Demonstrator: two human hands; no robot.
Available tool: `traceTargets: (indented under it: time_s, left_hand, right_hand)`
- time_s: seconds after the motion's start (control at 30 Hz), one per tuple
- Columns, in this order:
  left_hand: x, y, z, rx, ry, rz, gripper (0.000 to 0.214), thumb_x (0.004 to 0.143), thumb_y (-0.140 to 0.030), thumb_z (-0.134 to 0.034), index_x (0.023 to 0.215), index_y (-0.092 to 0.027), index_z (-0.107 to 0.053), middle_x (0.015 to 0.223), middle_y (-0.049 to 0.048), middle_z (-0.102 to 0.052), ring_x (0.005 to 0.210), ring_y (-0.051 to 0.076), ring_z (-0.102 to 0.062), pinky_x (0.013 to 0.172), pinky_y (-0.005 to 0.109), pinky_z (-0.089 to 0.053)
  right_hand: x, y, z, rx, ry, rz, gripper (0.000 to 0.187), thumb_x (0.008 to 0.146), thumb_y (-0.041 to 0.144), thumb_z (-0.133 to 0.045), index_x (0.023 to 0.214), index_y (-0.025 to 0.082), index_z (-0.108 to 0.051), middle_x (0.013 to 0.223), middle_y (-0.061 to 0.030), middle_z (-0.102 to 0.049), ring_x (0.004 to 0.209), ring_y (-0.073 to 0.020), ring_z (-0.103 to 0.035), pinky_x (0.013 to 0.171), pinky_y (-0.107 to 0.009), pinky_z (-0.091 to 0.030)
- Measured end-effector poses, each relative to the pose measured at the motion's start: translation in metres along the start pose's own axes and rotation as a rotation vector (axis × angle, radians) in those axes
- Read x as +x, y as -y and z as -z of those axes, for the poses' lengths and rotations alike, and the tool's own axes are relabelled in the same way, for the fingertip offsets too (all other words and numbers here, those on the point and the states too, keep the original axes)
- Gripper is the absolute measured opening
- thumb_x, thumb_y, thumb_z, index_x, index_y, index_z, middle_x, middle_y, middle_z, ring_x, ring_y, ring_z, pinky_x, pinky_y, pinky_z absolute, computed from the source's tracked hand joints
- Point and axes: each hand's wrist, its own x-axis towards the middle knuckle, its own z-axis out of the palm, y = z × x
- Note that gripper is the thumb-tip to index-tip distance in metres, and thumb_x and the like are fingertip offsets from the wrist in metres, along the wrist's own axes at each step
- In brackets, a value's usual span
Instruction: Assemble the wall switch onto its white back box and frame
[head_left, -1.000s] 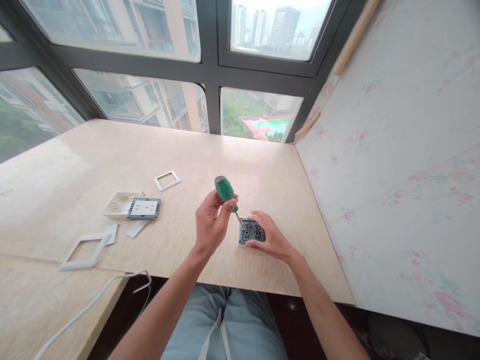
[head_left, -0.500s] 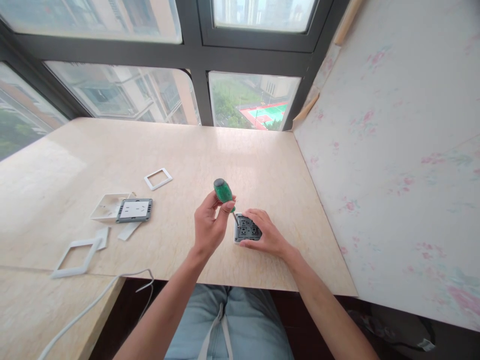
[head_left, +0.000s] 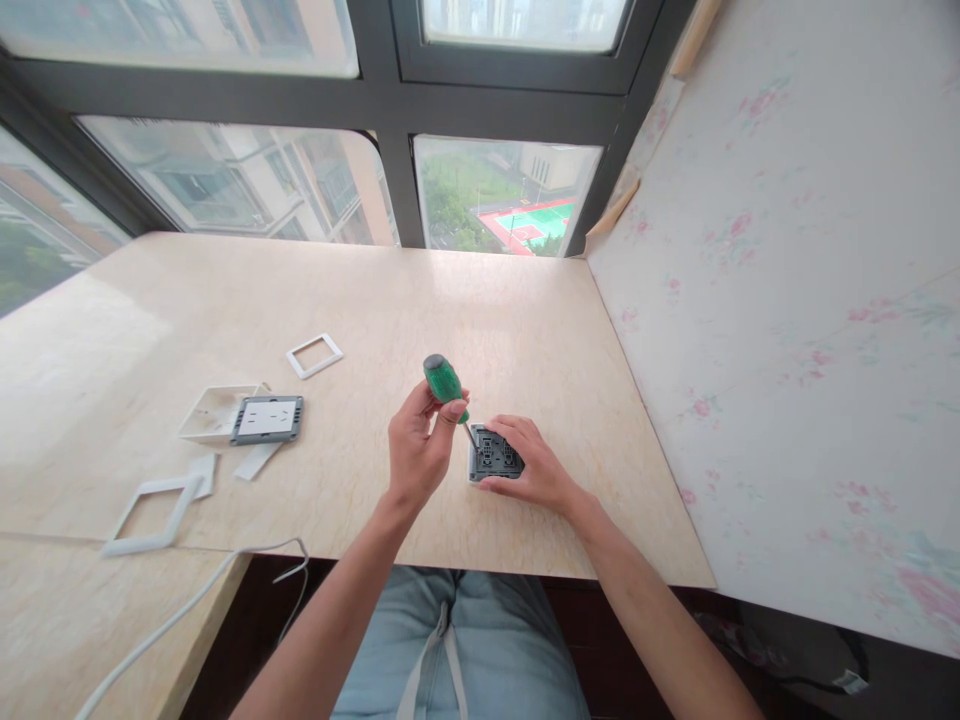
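Note:
My left hand (head_left: 421, 445) is closed around a screwdriver (head_left: 442, 378) with a green handle and a grey end cap. Its metal shaft slants down to the left part of a dark grey switch module (head_left: 489, 455), which has a white edge showing at its left side. Whether the tip sits in a screw is too small to tell. My right hand (head_left: 536, 468) grips the module from the right, fingers on its far edge and thumb on its near edge, holding it against the tabletop. The module's right end is hidden under that hand.
To the left lie a wall socket (head_left: 268, 418) leaning by a white back box (head_left: 199, 415), a small white frame (head_left: 315, 356), a larger white frame (head_left: 120, 541) and white strips (head_left: 256, 461). A white cable (head_left: 161, 640) hangs over the front edge. A papered wall (head_left: 810, 330) bounds the right.
The view has shifted very slightly. The screwdriver handle leans a touch further left, while both hands keep their grips and the module stays in place.

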Motion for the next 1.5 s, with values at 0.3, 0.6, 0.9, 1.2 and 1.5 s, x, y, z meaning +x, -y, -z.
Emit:
traceTargets:
  time_s: [0.3,0.6,0.9,1.2,1.5]
  left_hand:
    - [0.004,0.002,-0.001,0.062,0.049,-0.048,0.022,0.092,-0.036,-0.064,0.103,-0.016,-0.066,0.095,0.0074,-0.074,0.086,0.018,-0.07,0.076,0.028,-0.057]
    - [0.0,-0.008,-0.003,0.027,0.234,-0.148,0.052,0.09,-0.021,-0.058,0.138,-0.022,-0.039,0.112,0.0094,-0.068,0.098,0.022,-0.07,0.09,0.041,-0.054]
    - [0.021,-0.026,-0.023,-0.387,0.202,0.17,0.02,0.076,-0.024,-0.046,0.095,-0.018,-0.05,0.071,-0.0014,-0.053,0.058,0.013,-0.053,0.057,0.029,-0.042]
    - [0.015,-0.02,-0.032,-0.258,0.182,0.139,0.037,0.088,-0.048,-0.066,0.099,-0.023,-0.04,0.084,-0.0032,-0.052,0.065,0.009,-0.053,0.061,0.024,-0.044]
    - [0.015,-0.025,-0.024,-0.461,0.388,0.106,0.041,0.091,-0.058,-0.046,0.103,-0.02,-0.055,0.071,-0.0004,-0.055,0.057,0.012,-0.046,0.055,0.027,-0.041]
  right_hand:
    - [-0.001,-0.001,-0.001,-0.013,0.001,-0.016,0.075,0.077,0.056,-0.075,0.141,0.029,-0.045,0.137,-0.0129,-0.053,0.129,-0.0319,-0.048,0.11,-0.052,-0.039]
    - [0.0,0.0,0.0,-0.015,0.008,-0.005,0.075,0.078,0.056,-0.074,0.141,0.027,-0.046,0.137,-0.0145,-0.054,0.13,-0.0333,-0.048,0.109,-0.053,-0.04]
    - [0.0,0.0,0.0,-0.008,0.01,-0.006,0.073,0.08,0.059,-0.072,0.139,0.025,-0.047,0.136,-0.0145,-0.055,0.128,-0.0323,-0.049,0.109,-0.052,-0.04]
    - [0.0,0.0,0.0,-0.023,0.007,-0.016,0.071,0.08,0.061,-0.07,0.138,0.026,-0.049,0.136,-0.0132,-0.055,0.128,-0.033,-0.049,0.107,-0.052,-0.042]
    - [0.0,-0.002,-0.001,-0.035,0.01,-0.022,0.071,0.079,0.061,-0.071,0.136,0.025,-0.05,0.133,-0.0139,-0.056,0.125,-0.0336,-0.051,0.104,-0.052,-0.043]
